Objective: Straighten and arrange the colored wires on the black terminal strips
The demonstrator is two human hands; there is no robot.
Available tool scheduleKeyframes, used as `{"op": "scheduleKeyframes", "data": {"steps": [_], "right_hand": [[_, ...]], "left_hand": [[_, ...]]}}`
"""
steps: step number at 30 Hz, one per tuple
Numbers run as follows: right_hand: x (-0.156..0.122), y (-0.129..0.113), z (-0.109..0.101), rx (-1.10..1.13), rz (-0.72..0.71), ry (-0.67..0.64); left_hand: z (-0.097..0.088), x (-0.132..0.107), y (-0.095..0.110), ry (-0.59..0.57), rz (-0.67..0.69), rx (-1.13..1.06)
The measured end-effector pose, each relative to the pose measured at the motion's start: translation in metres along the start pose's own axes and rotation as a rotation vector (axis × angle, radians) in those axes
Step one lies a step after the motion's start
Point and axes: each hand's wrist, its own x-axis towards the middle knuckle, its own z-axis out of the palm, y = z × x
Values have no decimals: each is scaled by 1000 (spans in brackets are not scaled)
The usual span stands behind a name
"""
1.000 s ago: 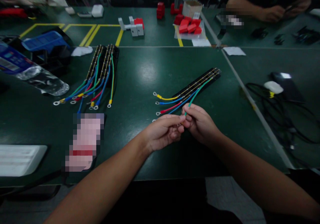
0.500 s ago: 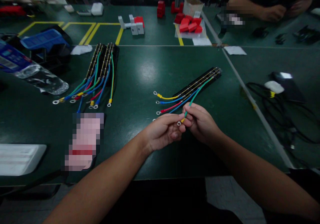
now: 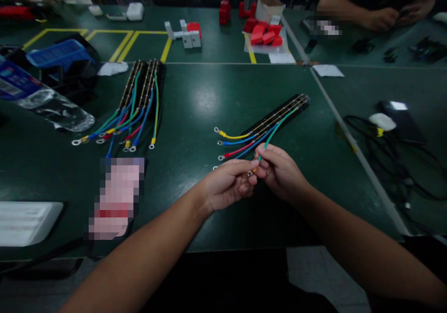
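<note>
A green wire (image 3: 275, 129) runs from a long black strip (image 3: 275, 113) with brass-coloured rails to my two hands. My left hand (image 3: 228, 182) pinches the wire's end, where a ring terminal (image 3: 250, 173) with a yellow sleeve pokes out by the fingertips. Just behind that end, my right hand (image 3: 279, 168) is closed on the green wire. From the same strip fan out a yellow wire (image 3: 233, 137), a blue wire (image 3: 235, 142) and a red wire (image 3: 237, 152), each tipped with a ring terminal. Another blue wire passes partly behind my left hand.
Two similar wired strips (image 3: 141, 89) lie at the left, near a plastic bottle (image 3: 45, 101) and a blue tray (image 3: 59, 57). A blurred-out phone-like object (image 3: 117, 196) lies in front. Red parts (image 3: 267, 34) sit at the back; another person's hands (image 3: 384, 19) are at far right.
The ring terminal end has turned slightly between my fingers, and less of its yellow sleeve shows. My hands have otherwise hardly moved.
</note>
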Motion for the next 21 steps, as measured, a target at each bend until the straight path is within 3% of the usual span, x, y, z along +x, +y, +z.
{"op": "scheduleKeyframes", "data": {"steps": [21], "right_hand": [[0,0,0,35,19,56]], "left_hand": [[-1,1,-2,8,28,9]]}}
